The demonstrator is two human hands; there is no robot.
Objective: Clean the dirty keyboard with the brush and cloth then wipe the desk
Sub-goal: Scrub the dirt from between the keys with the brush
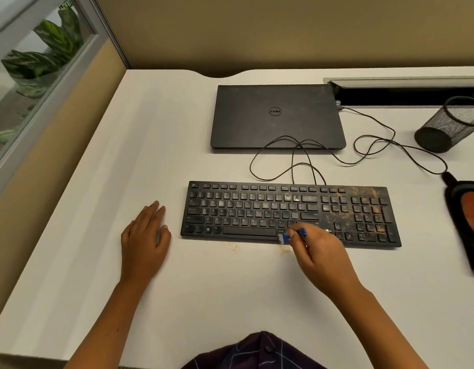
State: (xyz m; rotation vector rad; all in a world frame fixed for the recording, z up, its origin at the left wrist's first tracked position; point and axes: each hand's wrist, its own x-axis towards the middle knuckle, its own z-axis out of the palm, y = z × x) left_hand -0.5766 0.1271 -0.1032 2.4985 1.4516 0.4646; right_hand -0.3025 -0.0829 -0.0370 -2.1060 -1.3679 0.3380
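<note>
Head view looks down on a white desk (177, 302). Right hand (320, 258) pinches a small blue brush (286, 237), fingers clamped on its handle, bristle end at the near edge of the black keyboard (257, 209) just right of the spacebar. Left hand (145, 239) lies flat on the desk just left of the keyboard, fingers straight and close together. Brown crumbs (363, 214) cover the number pad; a few lie on the desk by the near edge. A closed laptop (277, 117) sits behind.
</note>
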